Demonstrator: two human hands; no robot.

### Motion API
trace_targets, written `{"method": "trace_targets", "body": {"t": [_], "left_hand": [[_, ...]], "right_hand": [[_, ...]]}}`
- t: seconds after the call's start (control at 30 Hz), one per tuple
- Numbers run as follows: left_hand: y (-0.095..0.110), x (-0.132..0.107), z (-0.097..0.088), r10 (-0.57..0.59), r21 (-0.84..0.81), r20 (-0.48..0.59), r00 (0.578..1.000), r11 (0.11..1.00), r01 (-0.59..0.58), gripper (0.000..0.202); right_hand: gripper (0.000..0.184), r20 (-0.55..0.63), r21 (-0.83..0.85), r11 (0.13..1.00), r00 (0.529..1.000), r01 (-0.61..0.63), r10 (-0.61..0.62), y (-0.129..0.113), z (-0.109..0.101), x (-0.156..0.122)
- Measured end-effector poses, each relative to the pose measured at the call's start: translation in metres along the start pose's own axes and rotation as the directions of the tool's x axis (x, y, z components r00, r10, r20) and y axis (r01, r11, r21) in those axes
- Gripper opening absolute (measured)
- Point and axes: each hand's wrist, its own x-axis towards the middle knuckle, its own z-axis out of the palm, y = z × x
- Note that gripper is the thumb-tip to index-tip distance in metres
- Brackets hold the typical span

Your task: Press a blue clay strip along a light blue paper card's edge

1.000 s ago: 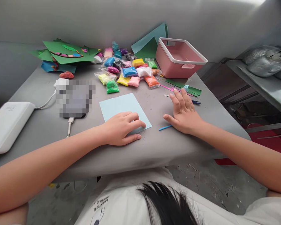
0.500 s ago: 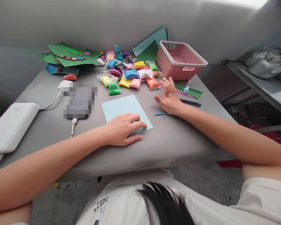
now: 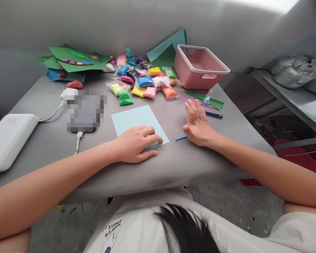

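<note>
My left hand [image 3: 135,144] rests on the lower part of a light blue sheet of paper [image 3: 135,117], fingers apart, its thumb on the table past the paper's edge. To the right, my right hand [image 3: 197,124] lies with its palm over a thin blue clay strip [image 3: 181,138]; only the strip's left end shows. The right fingers stretch forward, away from me. Just beyond that hand lies a dark blue pen-like tool [image 3: 214,115], partly hidden by the fingers.
Several bags of coloured clay [image 3: 144,82] lie behind the paper. A pink basket [image 3: 193,72] stands at the back right beside green paper strips [image 3: 216,103]. On the left are a phone [image 3: 85,114], a white power bank [image 3: 12,138] and decorated green sheets [image 3: 73,59].
My right hand has drawn back toward me, and the blue strip under it has shifted nearer too. The left hand has stayed on the paper. The whole view has shifted slightly.
</note>
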Motion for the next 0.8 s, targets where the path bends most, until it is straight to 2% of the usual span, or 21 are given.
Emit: {"method": "trace_targets", "body": {"t": [0.1,0.2,0.27,0.37,0.5,0.57,0.67,0.8], "left_hand": [[0.0,0.0,-0.001,-0.004,-0.014,0.003,1.0,1.0,0.004,0.037],[0.0,-0.001,-0.002,-0.003,-0.026,0.004,1.0,1.0,0.003,0.037],[0.0,-0.001,-0.002,0.001,-0.031,0.003,1.0,1.0,-0.001,0.037],[-0.001,-0.001,-0.002,0.006,-0.033,-0.002,1.0,0.999,-0.006,0.037],[-0.002,-0.001,0.0,0.005,-0.032,-0.008,1.0,0.999,-0.005,0.037],[-0.002,-0.001,0.0,0.006,-0.033,-0.007,1.0,0.999,-0.006,0.037],[-0.002,0.0,0.0,0.011,-0.035,-0.007,1.0,0.999,-0.011,0.038],[-0.001,-0.001,-0.001,0.0,-0.034,-0.005,1.0,0.999,0.0,0.038]], "right_hand": [[0.096,-0.025,0.034,0.999,0.999,-0.038,0.039,-0.001,0.001,0.041],[0.097,-0.058,0.091,0.995,0.997,-0.044,0.049,-0.001,0.0,0.057],[0.097,-0.023,0.09,0.994,0.998,-0.058,0.06,-0.002,-0.001,0.05],[0.093,0.039,0.048,0.998,0.998,-0.052,0.05,-0.003,-0.003,0.017],[0.092,0.038,0.031,0.999,0.999,0.033,-0.034,-0.004,-0.006,-0.034],[0.094,0.035,0.03,0.998,0.998,0.055,-0.056,-0.004,-0.006,-0.047],[0.095,0.027,0.041,0.998,0.999,0.039,-0.04,-0.003,-0.005,-0.041],[0.09,0.026,0.059,0.998,1.0,-0.018,0.016,-0.001,-0.007,0.005]]}}
